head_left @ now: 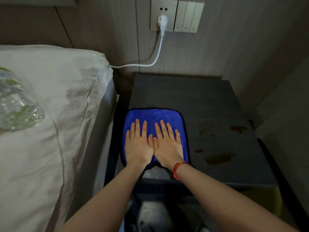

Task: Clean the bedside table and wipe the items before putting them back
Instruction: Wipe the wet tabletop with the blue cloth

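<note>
A blue cloth (153,114) lies flat on the front left part of the dark bedside table (184,94). My left hand (138,144) and my right hand (167,144) press down on it side by side, fingers straight, thumbs touching. A red cord bracelet (178,169) is on my right wrist. Brownish stains (219,158) mark the tabletop to the right of the cloth, with another stain (238,128) near the right edge.
A bed with a white sheet (50,114) stands close on the left, and a clear plastic bottle (16,108) lies on it. On the wall behind, a white plug (162,22) sits in a socket and its cable (150,64) runs down toward the bed.
</note>
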`<act>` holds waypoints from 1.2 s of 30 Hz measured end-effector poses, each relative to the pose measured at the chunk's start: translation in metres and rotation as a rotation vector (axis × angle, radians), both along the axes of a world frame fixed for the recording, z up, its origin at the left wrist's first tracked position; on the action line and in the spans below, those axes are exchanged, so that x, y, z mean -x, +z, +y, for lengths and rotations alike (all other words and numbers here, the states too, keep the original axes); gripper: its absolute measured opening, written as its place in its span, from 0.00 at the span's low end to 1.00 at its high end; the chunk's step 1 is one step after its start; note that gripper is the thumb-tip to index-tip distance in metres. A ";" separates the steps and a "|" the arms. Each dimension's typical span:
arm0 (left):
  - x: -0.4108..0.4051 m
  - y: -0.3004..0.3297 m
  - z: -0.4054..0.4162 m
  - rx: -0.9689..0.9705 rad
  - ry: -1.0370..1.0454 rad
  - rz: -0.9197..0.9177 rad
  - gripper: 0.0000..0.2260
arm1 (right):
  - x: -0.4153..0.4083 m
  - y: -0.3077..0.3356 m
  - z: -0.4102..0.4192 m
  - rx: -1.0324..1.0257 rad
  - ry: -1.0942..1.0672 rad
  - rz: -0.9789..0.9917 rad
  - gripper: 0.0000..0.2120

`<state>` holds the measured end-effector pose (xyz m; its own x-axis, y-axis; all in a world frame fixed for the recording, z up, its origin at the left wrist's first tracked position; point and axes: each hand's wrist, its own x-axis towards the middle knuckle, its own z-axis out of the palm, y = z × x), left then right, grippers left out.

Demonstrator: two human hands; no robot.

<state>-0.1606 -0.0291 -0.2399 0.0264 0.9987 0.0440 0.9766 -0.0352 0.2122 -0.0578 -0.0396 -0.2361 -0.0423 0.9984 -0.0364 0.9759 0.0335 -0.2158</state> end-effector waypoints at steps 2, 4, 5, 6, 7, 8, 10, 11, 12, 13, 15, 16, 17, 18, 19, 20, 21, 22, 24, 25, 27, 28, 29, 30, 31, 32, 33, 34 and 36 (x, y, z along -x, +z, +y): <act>0.000 -0.001 -0.005 0.011 0.003 0.003 0.25 | 0.000 0.000 -0.006 -0.006 -0.002 -0.012 0.26; 0.000 -0.001 -0.006 0.019 0.004 0.008 0.25 | 0.000 0.000 -0.008 -0.013 -0.005 -0.022 0.26; 0.000 -0.001 -0.006 0.021 0.004 0.012 0.25 | 0.000 0.000 -0.008 -0.016 -0.005 -0.023 0.26; 0.000 -0.001 -0.004 0.022 0.004 0.015 0.25 | 0.000 0.001 -0.006 -0.015 -0.004 -0.020 0.26; 0.000 -0.001 -0.003 0.022 0.004 0.019 0.25 | 0.000 0.001 -0.005 -0.011 -0.004 -0.015 0.26; 0.000 -0.001 -0.001 0.018 0.005 0.023 0.25 | 0.000 0.001 -0.003 -0.010 -0.005 -0.010 0.26; -0.001 -0.001 0.005 0.003 0.007 0.023 0.25 | 0.000 0.003 0.003 -0.010 -0.005 0.000 0.26; -0.001 -0.001 0.010 -0.002 0.008 0.021 0.25 | -0.001 0.003 0.008 -0.007 -0.006 0.006 0.26; -0.002 -0.001 0.016 -0.006 0.010 0.020 0.25 | -0.001 0.003 0.013 -0.005 -0.008 0.013 0.26; -0.003 0.000 0.023 -0.007 0.010 0.020 0.25 | -0.002 0.003 0.020 -0.002 -0.010 0.020 0.26; -0.005 0.000 0.039 -0.010 0.006 0.024 0.25 | -0.004 0.002 0.036 -0.002 -0.014 0.027 0.26; -0.006 0.000 0.048 -0.013 0.004 0.027 0.25 | -0.005 0.002 0.045 -0.005 -0.016 0.026 0.26; -0.008 -0.001 0.058 -0.018 0.004 0.028 0.25 | -0.007 0.001 0.055 -0.009 -0.020 0.026 0.25; -0.009 -0.001 0.068 -0.023 0.005 0.027 0.25 | -0.008 0.001 0.065 -0.010 -0.024 0.027 0.25; -0.011 -0.001 0.079 -0.026 0.006 0.027 0.25 | -0.010 0.001 0.076 -0.010 -0.027 0.031 0.25; -0.013 -0.001 0.090 -0.027 0.008 0.028 0.25 | -0.011 0.001 0.087 -0.010 -0.029 0.034 0.25; -0.014 -0.001 0.100 -0.026 0.010 0.028 0.25 | -0.013 0.000 0.098 -0.010 -0.029 0.036 0.25; -0.016 -0.001 0.112 -0.023 0.011 0.028 0.25 | -0.015 0.000 0.110 -0.008 -0.028 0.038 0.25; -0.019 -0.001 0.135 -0.015 0.010 0.027 0.25 | -0.018 0.000 0.134 -0.004 -0.027 0.039 0.25; -0.020 0.000 0.146 -0.013 0.009 0.024 0.24 | -0.020 0.001 0.145 -0.004 -0.025 0.036 0.25; -0.023 0.001 0.169 -0.014 0.006 0.021 0.24 | -0.023 0.001 0.168 -0.007 -0.025 0.034 0.25; -0.024 0.001 0.179 -0.017 0.007 0.017 0.24 | -0.024 0.001 0.178 -0.009 -0.025 0.034 0.25; -0.025 0.001 0.190 -0.017 0.009 0.012 0.24 | -0.026 0.001 0.189 -0.011 -0.025 0.032 0.25; -0.027 0.000 0.200 -0.015 0.010 0.006 0.24 | -0.028 0.001 0.199 -0.011 -0.026 0.029 0.25; -0.028 0.001 0.208 -0.012 0.011 0.006 0.25 | -0.029 0.001 0.207 -0.010 -0.028 0.026 0.25; -0.029 0.001 0.216 -0.010 0.009 0.008 0.25 | -0.030 0.001 0.216 -0.010 -0.032 0.025 0.25; -0.031 0.001 0.224 -0.010 0.007 0.011 0.25 | -0.031 0.001 0.224 -0.010 -0.038 0.025 0.25; -0.032 0.001 0.232 -0.010 0.008 0.015 0.25 | -0.032 0.001 0.231 -0.012 -0.042 0.021 0.25; -0.034 0.002 0.243 -0.005 0.008 0.022 0.25 | -0.034 0.001 0.242 -0.012 -0.046 0.018 0.25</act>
<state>-0.1268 0.2143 -0.2381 0.0198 0.9986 0.0482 0.9813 -0.0286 0.1906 -0.0240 0.2026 -0.2354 0.0029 0.9997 -0.0236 0.9724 -0.0084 -0.2333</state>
